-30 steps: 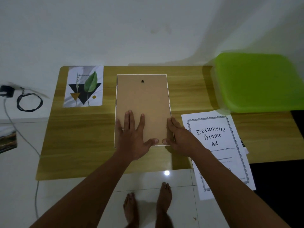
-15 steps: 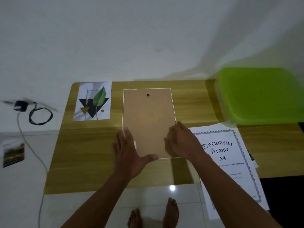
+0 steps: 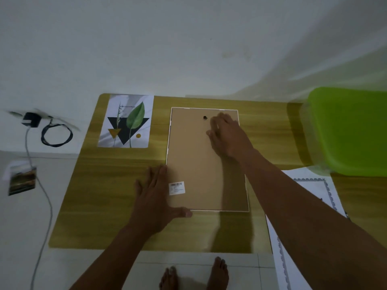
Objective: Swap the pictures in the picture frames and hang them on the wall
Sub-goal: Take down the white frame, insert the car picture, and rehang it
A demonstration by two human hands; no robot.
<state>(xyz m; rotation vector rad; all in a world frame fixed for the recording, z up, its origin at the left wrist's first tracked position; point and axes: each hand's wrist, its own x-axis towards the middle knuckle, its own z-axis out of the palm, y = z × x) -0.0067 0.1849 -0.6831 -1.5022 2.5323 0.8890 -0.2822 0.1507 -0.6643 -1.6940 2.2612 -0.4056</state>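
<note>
1. Slippage: the white picture frame (image 3: 244, 174) lies face down in the middle of the wooden table (image 3: 104, 206), with its brown backing board (image 3: 194, 155) facing up. The left hand (image 3: 155, 197) lies flat and open at the near left corner, thumb along the near edge, gripping nothing. A hard shove from the other hand could skate the frame across the smooth top.
2. Fasteners: the right hand (image 3: 228, 137), fingers stretched out and holding nothing, is blurred over the board's far right part, beside the hanger hole (image 3: 205, 117). Whether it presses down cannot be told. Forcing any edge tabs could bend them or nick a fingertip.
3. Glazing: leaning on the board's middle might strain the pane beneath, which is hidden.
4. Prints: the leaf print (image 3: 127, 122) lies just left of the frame. The A4 insert sheet (image 3: 310, 189) overhangs the table's near edge, with the right forearm above it. A sweeping arm could crease either or drag the sheet off.
</note>
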